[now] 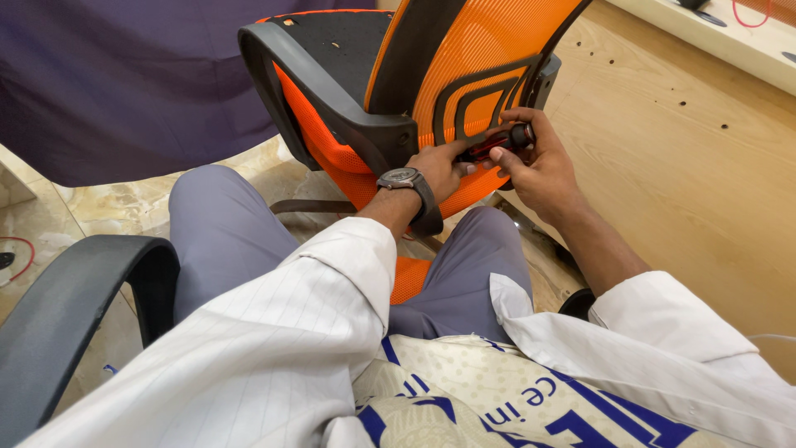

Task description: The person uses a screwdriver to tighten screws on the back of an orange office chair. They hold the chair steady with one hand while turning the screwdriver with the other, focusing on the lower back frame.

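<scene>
An orange mesh office chair (481,50) with black plastic frame lies tipped across my lap, its backrest up and to the right. My right hand (539,162) grips the red and black handle of a screwdriver (497,143), held level against the lower edge of the backrest. My left hand (439,166), wearing a wristwatch (404,177), rests on the chair frame with its fingertips at the screwdriver's shaft end. The tip of the tool is hidden behind my fingers.
A black armrest (75,307) curves at the lower left beside my knee. A dark purple cloth (124,75) hangs at the upper left. A wooden board (688,149) lies on the right, marble floor (83,207) on the left with a red cable (21,253).
</scene>
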